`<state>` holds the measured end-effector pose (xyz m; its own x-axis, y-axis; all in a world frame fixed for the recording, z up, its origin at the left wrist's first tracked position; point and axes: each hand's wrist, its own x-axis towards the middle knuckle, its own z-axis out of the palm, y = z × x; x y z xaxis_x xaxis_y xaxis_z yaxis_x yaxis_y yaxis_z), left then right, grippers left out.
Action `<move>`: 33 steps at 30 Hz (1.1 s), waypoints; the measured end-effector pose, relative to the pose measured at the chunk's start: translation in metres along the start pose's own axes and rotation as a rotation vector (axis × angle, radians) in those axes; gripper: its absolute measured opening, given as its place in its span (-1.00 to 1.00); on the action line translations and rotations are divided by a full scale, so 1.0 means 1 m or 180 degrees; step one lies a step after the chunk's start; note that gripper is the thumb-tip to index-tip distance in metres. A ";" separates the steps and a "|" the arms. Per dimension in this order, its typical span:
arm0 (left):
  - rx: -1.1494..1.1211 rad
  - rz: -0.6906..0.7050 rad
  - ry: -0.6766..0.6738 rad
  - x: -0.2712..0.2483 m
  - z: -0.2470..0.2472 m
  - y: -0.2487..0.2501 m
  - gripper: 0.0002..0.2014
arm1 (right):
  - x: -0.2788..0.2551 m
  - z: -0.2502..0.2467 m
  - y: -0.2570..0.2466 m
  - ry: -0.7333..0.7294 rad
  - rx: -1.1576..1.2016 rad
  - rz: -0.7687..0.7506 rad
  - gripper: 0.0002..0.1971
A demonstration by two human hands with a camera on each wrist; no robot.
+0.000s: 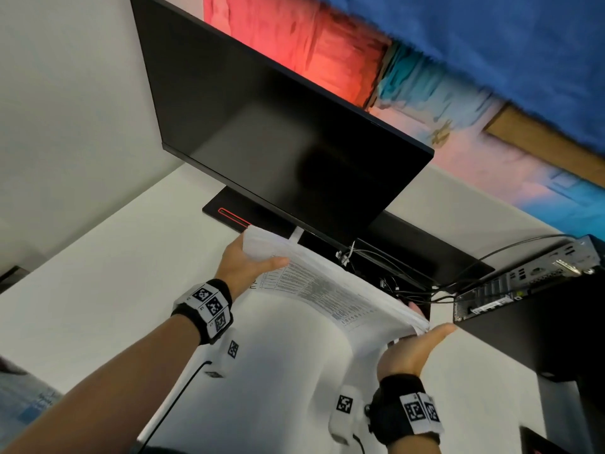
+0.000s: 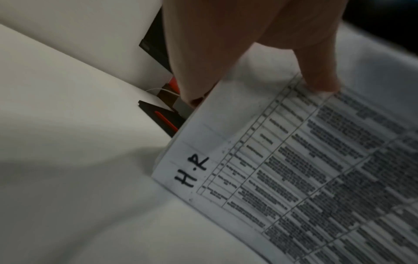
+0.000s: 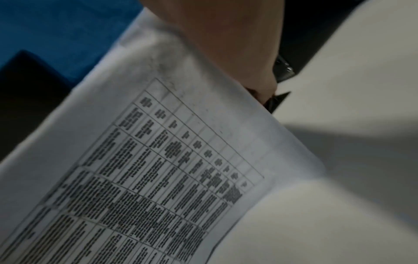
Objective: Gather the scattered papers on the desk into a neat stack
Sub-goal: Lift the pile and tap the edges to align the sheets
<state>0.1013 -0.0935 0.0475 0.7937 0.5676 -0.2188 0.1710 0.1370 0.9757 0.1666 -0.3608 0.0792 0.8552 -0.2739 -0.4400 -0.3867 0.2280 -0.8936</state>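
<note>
The left hand pinches one short end of the papers, thumb on top and fingers hidden under the sheets. The right hand takes the other end, its thumb lying along the edge and its fingers tucked behind, so the pile hangs between both hands, up off the bench. Held by both ends like this, the sheets can likely be squeezed together and their edges tapped level. The pile bows in the middle because paper is thin and floppy. It is a thick bunch of white sheets, and at the right end the edges fan out a bit, so they are not even yet. The top sheet has a printed table with small dark rows, and "H.P" is written by hand near the left corner. The bench below is smooth and white. Just behind the papers stands a flat black monitor with a shiny dark screen. To the right sits a black computer box with wires going into it.
</note>
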 end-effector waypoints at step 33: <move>-0.0106 0.0034 -0.0167 0.011 0.005 -0.009 -0.43 | 0.037 -0.012 0.017 -0.0683 -0.1282 -0.0718 -0.54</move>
<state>0.1121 -0.0927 0.0365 0.8249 0.5260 -0.2067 0.1436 0.1586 0.9768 0.1877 -0.3782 0.0467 0.9680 -0.0670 -0.2417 -0.2504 -0.2048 -0.9462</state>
